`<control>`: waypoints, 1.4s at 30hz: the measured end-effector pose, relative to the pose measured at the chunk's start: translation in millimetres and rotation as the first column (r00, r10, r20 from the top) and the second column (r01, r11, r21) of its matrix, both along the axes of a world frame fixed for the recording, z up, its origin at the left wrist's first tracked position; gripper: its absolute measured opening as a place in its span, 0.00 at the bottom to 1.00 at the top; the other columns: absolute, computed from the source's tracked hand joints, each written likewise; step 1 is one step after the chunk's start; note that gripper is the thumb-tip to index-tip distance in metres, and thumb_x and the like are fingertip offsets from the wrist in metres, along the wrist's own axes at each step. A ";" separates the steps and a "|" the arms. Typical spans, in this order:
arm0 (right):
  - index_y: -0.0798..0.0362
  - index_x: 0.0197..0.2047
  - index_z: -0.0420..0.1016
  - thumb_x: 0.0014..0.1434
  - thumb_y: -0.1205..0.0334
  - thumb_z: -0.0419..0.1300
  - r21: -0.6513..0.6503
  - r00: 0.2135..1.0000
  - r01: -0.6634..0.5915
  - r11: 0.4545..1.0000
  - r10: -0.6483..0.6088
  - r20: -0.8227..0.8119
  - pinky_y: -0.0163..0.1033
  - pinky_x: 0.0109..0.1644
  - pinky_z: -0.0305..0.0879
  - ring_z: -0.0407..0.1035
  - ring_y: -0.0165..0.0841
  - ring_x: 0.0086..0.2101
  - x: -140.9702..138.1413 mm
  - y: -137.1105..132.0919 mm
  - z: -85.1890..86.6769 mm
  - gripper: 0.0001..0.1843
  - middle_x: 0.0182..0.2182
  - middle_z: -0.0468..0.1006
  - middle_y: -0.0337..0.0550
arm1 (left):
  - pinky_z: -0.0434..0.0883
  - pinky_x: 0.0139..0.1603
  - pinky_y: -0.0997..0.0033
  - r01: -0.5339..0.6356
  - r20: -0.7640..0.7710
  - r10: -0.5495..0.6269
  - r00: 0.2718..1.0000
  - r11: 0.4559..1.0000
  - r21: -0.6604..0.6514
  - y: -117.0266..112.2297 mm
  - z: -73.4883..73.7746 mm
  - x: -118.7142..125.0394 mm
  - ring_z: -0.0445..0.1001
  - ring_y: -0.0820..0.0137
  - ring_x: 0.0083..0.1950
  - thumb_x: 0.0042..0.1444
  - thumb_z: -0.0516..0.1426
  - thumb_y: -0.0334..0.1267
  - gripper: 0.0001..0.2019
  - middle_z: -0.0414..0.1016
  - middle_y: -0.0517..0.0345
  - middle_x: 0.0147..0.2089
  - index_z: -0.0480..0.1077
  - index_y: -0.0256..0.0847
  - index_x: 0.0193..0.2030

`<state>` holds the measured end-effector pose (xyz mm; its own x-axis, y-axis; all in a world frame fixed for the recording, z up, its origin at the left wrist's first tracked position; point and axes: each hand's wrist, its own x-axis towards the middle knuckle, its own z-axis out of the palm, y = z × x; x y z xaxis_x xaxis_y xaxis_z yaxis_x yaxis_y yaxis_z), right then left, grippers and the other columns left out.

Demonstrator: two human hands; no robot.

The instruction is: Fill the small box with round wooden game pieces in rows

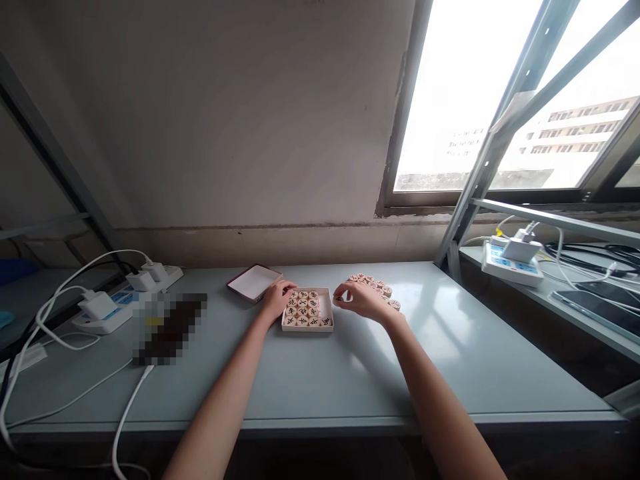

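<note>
Fingers [341,293] of the right hand [364,301] are drawn together in a pinch just at the right rim of the small box [306,329] – whether a piece sits between them is too small to tell. That wrist is raised off the table [350,380], the forearm running in from the lower right. The left hand [277,300] lies on the box's left edge, fingers loose and gripping nothing, with the forearm stretched straight from below. Round wooden pieces [303,308] fill most of the box in rows, leaving its right column bare. Loose pieces [383,288] lie just behind the right hand – the lid [254,282] rests upturned beside the left.
</note>
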<state>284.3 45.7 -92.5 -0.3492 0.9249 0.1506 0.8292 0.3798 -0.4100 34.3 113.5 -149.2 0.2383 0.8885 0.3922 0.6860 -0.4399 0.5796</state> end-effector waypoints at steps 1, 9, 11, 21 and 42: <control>0.49 0.38 0.73 0.53 0.55 0.55 -0.042 1.000 -0.007 0.999 0.008 0.022 0.33 0.33 0.58 0.68 0.31 0.33 3.6 0.8 -1.3 0.11 0.34 0.76 0.40 | 0.66 0.50 0.67 -0.002 0.001 0.002 1.000 1.000 -0.004 -0.2 0.3 0.0 0.71 0.66 0.46 0.53 0.50 0.30 0.11 0.76 0.55 0.41 0.73 0.40 0.37; 0.50 0.31 0.73 0.47 0.67 0.56 -0.057 0.955 0.049 0.997 -0.030 0.294 0.35 0.35 0.54 0.67 0.34 0.34 7.8 0.3 -5.7 0.07 0.34 0.75 0.42 | 0.66 0.50 0.67 -0.003 0.007 0.003 1.000 1.000 -0.011 -0.4 0.1 0.6 0.71 0.66 0.46 0.53 0.50 0.30 0.11 0.76 0.56 0.41 0.73 0.41 0.37; 0.51 0.28 0.73 0.48 0.69 0.55 -0.031 0.939 0.076 0.997 -0.061 0.338 0.37 0.37 0.54 0.66 0.35 0.35 8.4 0.2 -6.1 0.07 0.33 0.75 0.43 | 0.66 0.50 0.67 -0.003 0.011 0.004 1.000 1.000 -0.017 0.6 -1.0 0.4 0.71 0.67 0.45 0.53 0.50 0.30 0.11 0.76 0.56 0.41 0.73 0.41 0.37; 0.51 0.38 0.72 0.53 0.72 0.49 0.069 0.990 0.027 0.997 -0.036 0.138 0.36 0.41 0.57 0.65 0.34 0.40 0.5 -0.8 -6.3 0.13 0.39 0.72 0.44 | 0.66 0.49 0.67 0.001 0.008 -0.001 1.000 1.000 -0.008 1.5 -1.8 0.0 0.71 0.66 0.45 0.53 0.50 0.30 0.11 0.76 0.55 0.41 0.73 0.40 0.37; 0.50 0.41 0.69 0.58 0.57 0.51 -0.098 0.935 -0.166 0.981 0.125 -0.330 0.33 0.35 0.61 0.68 0.29 0.34 -16.6 -8.5 7.2 0.10 0.34 0.76 0.38 | 0.66 0.49 0.68 -0.001 -0.006 0.001 1.000 1.000 0.017 0.6 -1.1 0.2 0.71 0.67 0.45 0.53 0.50 0.31 0.11 0.76 0.56 0.40 0.73 0.40 0.36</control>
<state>267.6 37.2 -85.3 -0.4335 0.8858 0.1657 0.5847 0.4164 -0.6962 34.5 114.1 -150.3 0.2395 0.8818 0.4062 0.6897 -0.4490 0.5681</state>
